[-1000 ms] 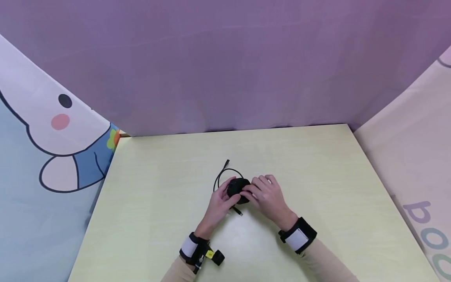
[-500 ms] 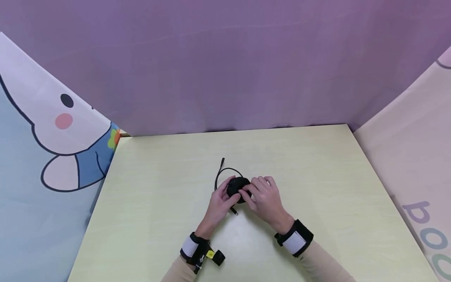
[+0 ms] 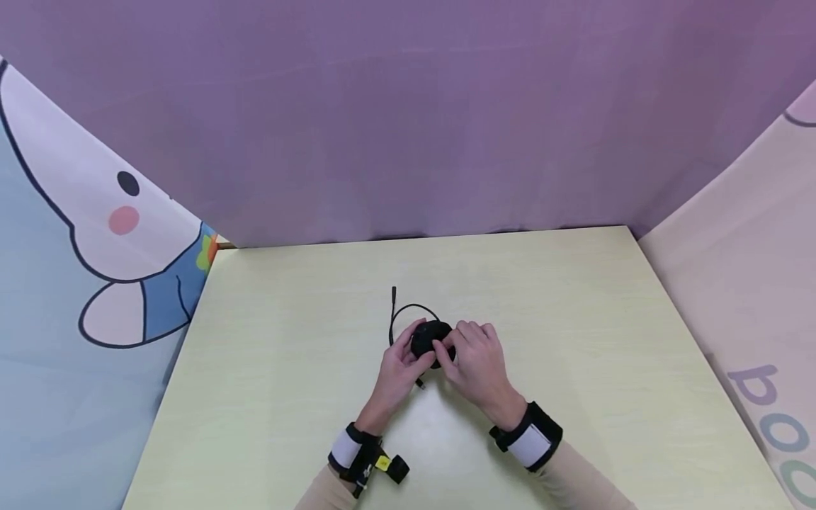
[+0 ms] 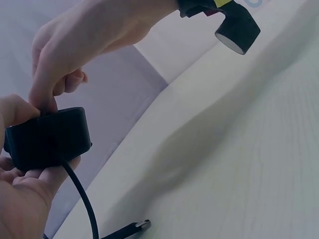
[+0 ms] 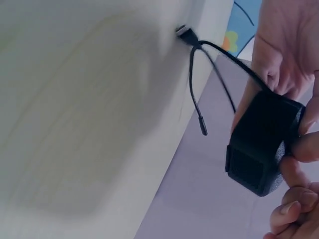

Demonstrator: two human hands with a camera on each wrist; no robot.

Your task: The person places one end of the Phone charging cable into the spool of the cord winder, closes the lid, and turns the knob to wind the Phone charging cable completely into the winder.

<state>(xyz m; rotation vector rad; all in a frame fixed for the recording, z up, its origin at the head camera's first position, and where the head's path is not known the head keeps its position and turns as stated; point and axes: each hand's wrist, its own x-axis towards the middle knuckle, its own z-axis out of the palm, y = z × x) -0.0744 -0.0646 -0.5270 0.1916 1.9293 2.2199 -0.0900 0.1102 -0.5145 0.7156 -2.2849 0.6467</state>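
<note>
My left hand [image 3: 397, 370] grips a small black boxy device [image 3: 428, 337] from its left side, with fingers beneath it in the left wrist view. My right hand [image 3: 479, 363] pinches with thumb and index at the device's right edge; the exact part under those fingertips is hidden. In the right wrist view the black casing [image 5: 264, 134] looks rounded at its corners, with a flat panel at one end. A thin black cable [image 4: 82, 196] comes out of it and loops. One cable end carries a metal-tipped plug [image 5: 187, 35]; a slimmer black end [image 3: 394, 294] sticks out beyond the hands.
The hands are over a pale wood-grain table [image 3: 287, 312]. A purple curtain [image 3: 408, 127] stands behind it, with a cartoon-print cloth [image 3: 127, 248] at left and a lettered cloth [image 3: 733, 283] at right. Both wrists wear black straps; a small camera [image 3: 398, 469] juts from the left one.
The slim cable end has swung left until nearly upright, and the metal-tipped plug has shifted left. My right wrist has moved slightly left and down, its fingers staying at the device's edge.
</note>
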